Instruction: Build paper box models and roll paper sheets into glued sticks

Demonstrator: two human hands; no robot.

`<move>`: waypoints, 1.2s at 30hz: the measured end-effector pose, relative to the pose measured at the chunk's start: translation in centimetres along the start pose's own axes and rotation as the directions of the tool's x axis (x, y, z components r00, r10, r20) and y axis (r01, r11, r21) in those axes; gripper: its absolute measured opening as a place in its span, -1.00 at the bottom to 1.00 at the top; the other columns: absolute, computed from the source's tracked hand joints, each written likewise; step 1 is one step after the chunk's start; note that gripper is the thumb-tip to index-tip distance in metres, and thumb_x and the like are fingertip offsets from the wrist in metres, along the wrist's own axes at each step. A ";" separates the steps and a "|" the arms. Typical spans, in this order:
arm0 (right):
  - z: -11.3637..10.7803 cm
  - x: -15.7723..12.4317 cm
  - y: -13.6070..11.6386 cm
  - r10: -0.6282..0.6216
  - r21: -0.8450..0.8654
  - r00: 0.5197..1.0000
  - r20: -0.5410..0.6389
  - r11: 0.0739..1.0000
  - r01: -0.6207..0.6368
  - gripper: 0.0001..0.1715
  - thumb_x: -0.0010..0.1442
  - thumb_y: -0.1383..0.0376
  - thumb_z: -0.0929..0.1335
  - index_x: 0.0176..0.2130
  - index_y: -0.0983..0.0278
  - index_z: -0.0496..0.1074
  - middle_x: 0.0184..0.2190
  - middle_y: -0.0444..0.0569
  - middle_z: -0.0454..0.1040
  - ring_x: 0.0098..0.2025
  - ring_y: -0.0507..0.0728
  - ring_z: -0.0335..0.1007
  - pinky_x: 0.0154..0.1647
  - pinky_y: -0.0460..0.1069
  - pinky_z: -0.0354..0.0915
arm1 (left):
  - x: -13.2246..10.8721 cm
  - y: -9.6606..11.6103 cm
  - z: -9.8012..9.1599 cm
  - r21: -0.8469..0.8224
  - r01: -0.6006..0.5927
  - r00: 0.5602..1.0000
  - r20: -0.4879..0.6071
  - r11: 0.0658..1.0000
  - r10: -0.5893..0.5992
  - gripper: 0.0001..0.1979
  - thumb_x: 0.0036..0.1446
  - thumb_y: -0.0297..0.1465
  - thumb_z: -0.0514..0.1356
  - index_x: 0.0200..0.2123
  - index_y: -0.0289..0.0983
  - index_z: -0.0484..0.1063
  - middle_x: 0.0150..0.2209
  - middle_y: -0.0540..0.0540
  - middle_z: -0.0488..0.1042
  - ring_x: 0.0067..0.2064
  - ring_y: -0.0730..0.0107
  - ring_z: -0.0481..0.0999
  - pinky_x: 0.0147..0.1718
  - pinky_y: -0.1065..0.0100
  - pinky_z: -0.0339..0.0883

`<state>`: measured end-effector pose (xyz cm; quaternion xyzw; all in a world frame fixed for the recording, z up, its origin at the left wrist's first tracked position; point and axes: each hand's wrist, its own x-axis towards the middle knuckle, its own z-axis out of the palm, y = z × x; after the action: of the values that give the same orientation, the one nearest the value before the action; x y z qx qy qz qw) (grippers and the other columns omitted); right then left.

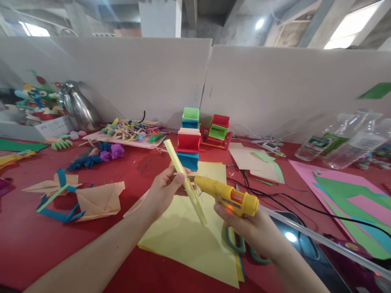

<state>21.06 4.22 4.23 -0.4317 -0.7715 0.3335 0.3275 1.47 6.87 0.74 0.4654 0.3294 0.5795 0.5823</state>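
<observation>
My left hand (pixel 166 191) pinches a rolled or folded strip of yellow paper (pixel 190 189), held at a slant over the sheets. In my right hand (pixel 244 224) is a yellow hot glue gun (pixel 224 193), its nozzle pointing left at the strip, close to my left fingers; whether it touches cannot be made out. A clear glue stick (pixel 317 242) runs out of the gun's back to the lower right. Below both hands lies a stack of yellow paper sheets (pixel 183 240). Scissors with green handles (pixel 235 242) are partly hidden under my right hand.
Coloured folded-paper stacks (pixel 188 146) stand ahead, beside a red and green paper piece (pixel 218 128). A dark tablet or phone (pixel 296 236) lies right, with black cables (pixel 284 197) behind it. Plastic bottles (pixel 351 138), coloured sheets (pixel 354 195), paper figures (pixel 99 199) and a metal jug (pixel 77 106) surround.
</observation>
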 end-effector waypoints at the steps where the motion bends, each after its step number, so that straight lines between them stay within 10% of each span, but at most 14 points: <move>1: 0.0 0.0 0.0 -0.002 -0.002 1.000 0.002 1.000 0.002 -0.77 0.13 0.16 0.27 -0.28 0.22 0.42 -0.49 -0.11 0.40 -0.48 0.06 0.30 -0.52 -0.08 0.29 | 0.0 0.0 -0.1 0.001 -0.002 1.000 0.000 1.000 0.002 -0.75 0.06 -0.24 0.18 -0.23 -0.27 0.38 -0.40 -0.07 0.55 -0.39 0.33 0.56 -0.37 0.31 0.45; 36: -0.2 0.1 -0.1 -0.021 0.008 1.000 -0.019 1.000 0.021 -0.77 0.15 0.14 0.26 -0.36 0.22 0.41 -0.54 -0.11 0.37 -0.38 0.11 0.35 -0.42 -0.06 0.30 | -0.5 -0.1 0.4 0.099 0.049 0.990 0.124 0.994 -0.061 -0.75 0.07 -0.22 0.16 -0.26 -0.28 0.40 -0.25 -0.15 0.53 -0.34 0.29 0.57 -0.42 0.33 0.46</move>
<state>21.13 4.31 4.43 -0.4254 -0.7713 0.3292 0.3403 1.86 6.36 0.73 0.5197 0.3318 0.5160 0.5947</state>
